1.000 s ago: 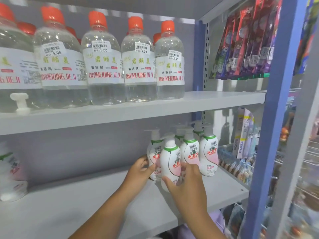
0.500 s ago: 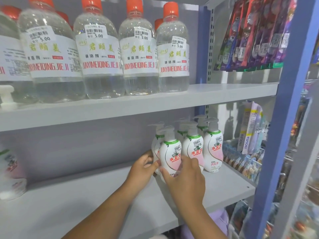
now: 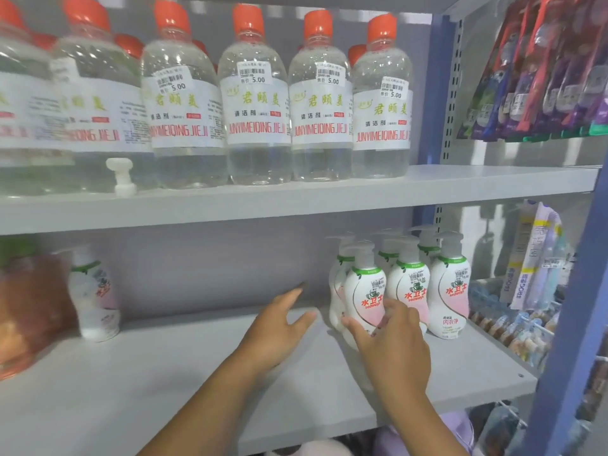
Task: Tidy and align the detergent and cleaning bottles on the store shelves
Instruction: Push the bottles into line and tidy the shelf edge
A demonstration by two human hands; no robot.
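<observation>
A cluster of white-and-pink pump bottles with green collars stands at the right end of the lower shelf. My right hand grips the front-left pump bottle low down, thumb on its left side, and hides its base. Two more front-row bottles stand to its right, with others behind. My left hand hovers open over the bare shelf, left of the cluster and touching nothing. A lone matching pump bottle stands far to the left.
The upper shelf carries a row of clear cleaner bottles with orange caps, and a loose white pump part at its front edge. A blurred orange item sits at far left. Toothbrush packs hang beyond the blue post.
My left hand has let go of the bottle cluster and moved left with its fingers spread. My right hand stays on the front-left pump bottle. The view has shifted left, revealing the lone bottle.
</observation>
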